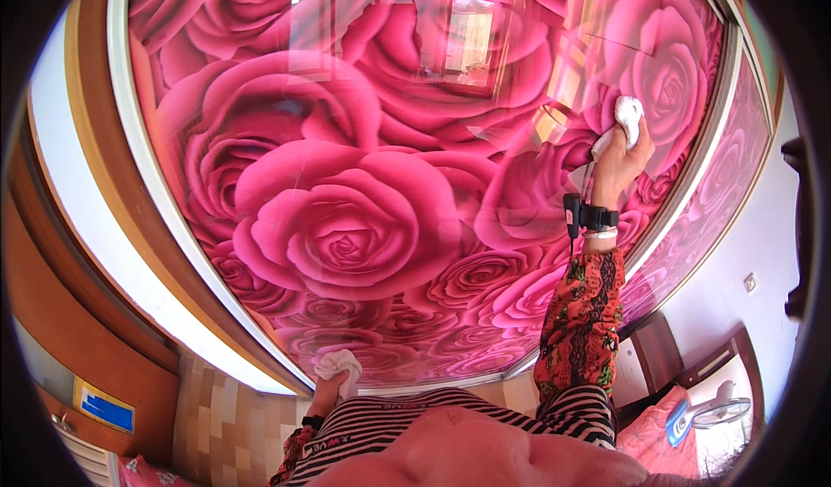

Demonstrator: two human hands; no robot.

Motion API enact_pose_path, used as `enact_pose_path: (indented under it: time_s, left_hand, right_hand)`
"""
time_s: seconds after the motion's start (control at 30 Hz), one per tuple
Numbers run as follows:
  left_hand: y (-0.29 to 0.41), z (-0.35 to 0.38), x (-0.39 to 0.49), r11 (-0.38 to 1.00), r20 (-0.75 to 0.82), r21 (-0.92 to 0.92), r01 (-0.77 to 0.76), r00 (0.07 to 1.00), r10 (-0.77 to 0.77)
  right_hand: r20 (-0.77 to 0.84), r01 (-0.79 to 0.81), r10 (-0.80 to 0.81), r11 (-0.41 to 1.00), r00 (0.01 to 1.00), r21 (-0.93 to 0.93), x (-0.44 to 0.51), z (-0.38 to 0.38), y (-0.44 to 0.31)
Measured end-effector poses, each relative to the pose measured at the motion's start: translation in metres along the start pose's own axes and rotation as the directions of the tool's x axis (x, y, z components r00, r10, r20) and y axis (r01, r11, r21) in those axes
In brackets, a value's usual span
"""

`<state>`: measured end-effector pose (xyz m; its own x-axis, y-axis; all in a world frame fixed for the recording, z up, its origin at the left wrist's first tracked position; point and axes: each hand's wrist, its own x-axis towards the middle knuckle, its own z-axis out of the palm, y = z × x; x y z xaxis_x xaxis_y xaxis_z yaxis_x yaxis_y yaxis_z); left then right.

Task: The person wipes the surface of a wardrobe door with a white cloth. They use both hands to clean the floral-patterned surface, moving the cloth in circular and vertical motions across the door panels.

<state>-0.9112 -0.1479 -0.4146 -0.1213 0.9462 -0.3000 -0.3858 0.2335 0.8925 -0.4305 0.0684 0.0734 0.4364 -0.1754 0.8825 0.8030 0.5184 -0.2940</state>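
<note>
Before me stands a tall glossy panel [363, 227] printed with large pink roses, its surface reflecting windows and a person's outline. Raised toward the panel's upper right, my right hand [623, 152] grips a bunched white cloth [628, 113] against or very near the surface. A black strap with a small device [587, 216] circles that wrist. Low by the panel's bottom left corner, my left hand [328, 389] holds another crumpled white cloth [339, 363]. Whether this second cloth touches the panel, I cannot tell.
A white frame [133, 117] edges the panel on the left, beside a brown wooden door [97, 383]. Tiled floor [221, 415] shows at lower left. To the right are a second rose panel [727, 182], a wall socket [750, 282] and a fan [714, 412] near pink bedding [656, 432].
</note>
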Motion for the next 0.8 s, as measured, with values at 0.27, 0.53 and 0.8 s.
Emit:
enact_pose_path:
  time_s: [0.27, 0.53, 0.8]
  left_hand:
    - [0.009, -0.058, 0.009, 0.987, 0.000, -0.155, -0.041, 0.999, 0.041]
    - [0.021, -0.104, 0.012, 0.996, 0.012, -0.092, 0.007, 1.000, -0.006]
    - [0.032, -0.125, 0.008, 0.999, -0.008, 0.036, -0.001, 1.000, 0.001]
  right_hand:
    - [0.069, 0.192, -0.197, 0.979, 0.978, 0.072, -0.020, 0.064, -0.127]
    - [0.134, 0.308, -0.323, 0.944, 0.937, 0.121, -0.042, 0.097, -0.209]
    - [0.185, 0.455, -0.497, 0.860, 0.848, 0.230, -0.099, 0.121, -0.288]
